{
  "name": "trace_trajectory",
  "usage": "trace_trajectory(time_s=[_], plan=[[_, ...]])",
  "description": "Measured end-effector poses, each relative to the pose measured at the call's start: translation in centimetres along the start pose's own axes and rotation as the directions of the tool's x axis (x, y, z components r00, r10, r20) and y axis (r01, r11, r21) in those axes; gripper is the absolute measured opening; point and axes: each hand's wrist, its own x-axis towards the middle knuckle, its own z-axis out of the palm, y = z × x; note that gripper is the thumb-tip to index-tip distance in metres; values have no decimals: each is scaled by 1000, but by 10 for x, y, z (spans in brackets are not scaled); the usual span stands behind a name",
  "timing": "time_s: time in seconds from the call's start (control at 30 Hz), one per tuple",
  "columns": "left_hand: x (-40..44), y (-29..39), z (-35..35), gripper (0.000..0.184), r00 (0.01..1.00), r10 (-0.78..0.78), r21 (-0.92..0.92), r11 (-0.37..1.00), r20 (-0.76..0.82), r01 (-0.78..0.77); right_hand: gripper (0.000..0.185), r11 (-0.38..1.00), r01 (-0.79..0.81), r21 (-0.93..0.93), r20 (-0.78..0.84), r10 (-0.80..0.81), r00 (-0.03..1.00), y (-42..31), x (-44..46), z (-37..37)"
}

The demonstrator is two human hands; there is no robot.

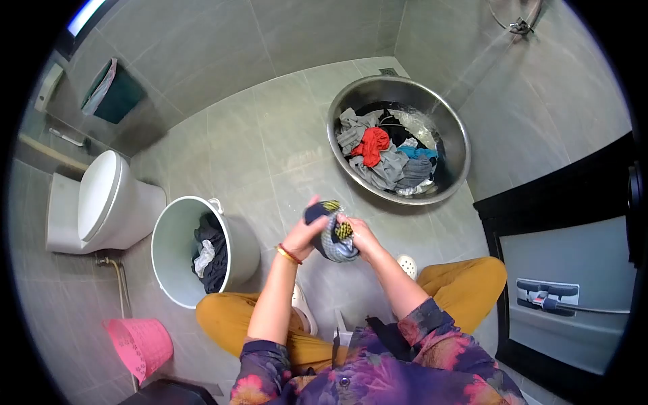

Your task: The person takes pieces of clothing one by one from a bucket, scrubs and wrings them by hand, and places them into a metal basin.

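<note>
Between my hands is a bunched wet-looking piece of clothing (339, 250), dark navy and grey with yellow-and-black patterned patches, perhaps a sock. My left hand (305, 235) is closed on its left side; a red and yellow band circles that wrist. My right hand (362, 237) grips the right side. The cloth hangs above the tiled floor, in front of my knees. Beyond it, to the upper right, a large metal basin (460, 177) holds water and clothes, among them a red garment (370, 146), grey cloth (385, 170) and a blue piece (416, 152).
Left of my knee stands a pale bucket (244, 246) with dark clothes (212, 236) and a white piece inside. A toilet (101, 199) and a pink basket (140, 347) are farther left. Water streams from a wall tap (520, 27) into the basin. A black-framed door (567, 263) is at right.
</note>
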Motion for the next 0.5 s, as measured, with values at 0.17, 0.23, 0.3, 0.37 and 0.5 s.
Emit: trace_trajectory(time_s=[0.17, 0.23, 0.3, 0.37, 0.5], plan=[[15, -10, 7, 37, 997, -73, 146, 987, -6, 73, 35, 862, 195, -468, -97, -270, 958, 7, -8, -1], [19, -15, 2, 28, 991, -45, 23, 999, -125, 48, 40, 964, 240, -112, -145, -255, 956, 6, -12, 3], [17, -19, 2, 26, 974, 18, -78, 996, -226, -37, 61, 959, 256, 119, -110, -244, 964, 4, -16, -4], [23, -28, 6, 26, 915, 238, 169, 967, -325, -191, 64, 964, 85, 250, -29, -80, 996, 1, -28, -3], [8, -29, 41, 27, 832, 516, 646, 710, -206, -281, 63, 754, -197, 626, 166, 118, 979, -18, -38, 6]])
